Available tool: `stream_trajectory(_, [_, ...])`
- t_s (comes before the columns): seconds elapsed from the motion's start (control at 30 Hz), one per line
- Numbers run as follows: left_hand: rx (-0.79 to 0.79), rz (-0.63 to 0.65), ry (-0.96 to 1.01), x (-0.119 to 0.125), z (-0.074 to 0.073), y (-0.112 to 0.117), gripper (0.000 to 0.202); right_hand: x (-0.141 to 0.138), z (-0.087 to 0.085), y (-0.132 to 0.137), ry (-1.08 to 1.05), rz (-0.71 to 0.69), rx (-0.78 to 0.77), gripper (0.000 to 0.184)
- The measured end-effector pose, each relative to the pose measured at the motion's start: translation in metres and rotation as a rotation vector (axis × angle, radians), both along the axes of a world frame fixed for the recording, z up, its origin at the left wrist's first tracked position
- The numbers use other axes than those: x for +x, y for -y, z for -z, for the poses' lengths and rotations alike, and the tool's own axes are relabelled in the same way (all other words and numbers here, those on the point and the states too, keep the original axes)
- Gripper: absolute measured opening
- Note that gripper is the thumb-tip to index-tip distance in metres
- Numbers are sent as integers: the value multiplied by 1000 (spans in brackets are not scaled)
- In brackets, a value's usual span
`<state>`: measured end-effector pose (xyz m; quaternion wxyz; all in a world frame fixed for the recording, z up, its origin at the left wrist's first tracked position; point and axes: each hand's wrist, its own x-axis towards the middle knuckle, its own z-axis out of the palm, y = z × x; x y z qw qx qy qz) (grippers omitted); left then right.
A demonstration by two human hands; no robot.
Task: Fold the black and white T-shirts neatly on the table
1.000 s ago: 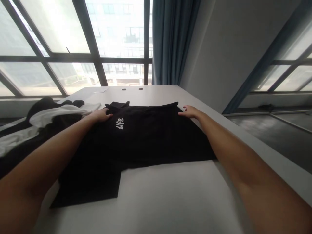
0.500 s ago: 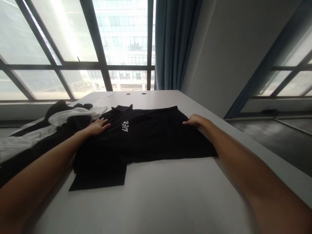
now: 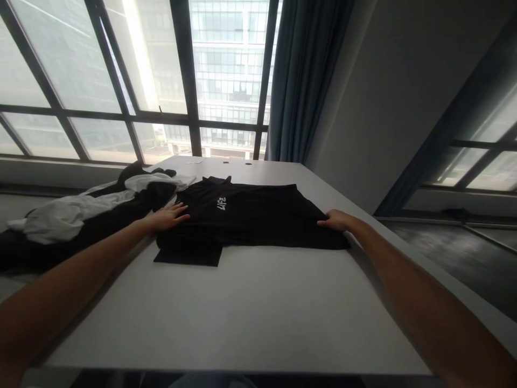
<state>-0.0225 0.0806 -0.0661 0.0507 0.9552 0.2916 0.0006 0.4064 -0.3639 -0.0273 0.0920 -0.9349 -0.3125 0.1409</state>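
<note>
A black T-shirt with small white lettering lies spread flat on the white table, collar toward the window. My left hand rests flat on the shirt's left side, fingers stretched out. At the shirt's right edge my right hand lies palm down, fingers pressed on the cloth. One sleeve sticks out toward me at the lower left of the shirt.
A heap of black and white clothes covers the table's left side. Large windows and a blue curtain stand behind the table. A wall and dark floor lie to the right.
Both hands slid back toward me along the shirt's sides, from near its collar end to its middle. The camera pulled back and rose, so the shirt looks smaller and farther off.
</note>
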Motion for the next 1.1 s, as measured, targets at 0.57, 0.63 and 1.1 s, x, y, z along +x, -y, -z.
stream_trajectory(0.57, [-269, 385, 35, -70, -48, 29, 52, -9, -4, 59, -306, -17, 316, 52])
stream_trajectory(0.63, [-298, 376, 18, -69, -48, 31, 53, -8, -9, 69, -395, -52, 376, 55])
stream_trajectory(1.1, [-410, 425, 237, -49, -43, 55, 43, -21, -4, 49, -114, -205, 242, 60])
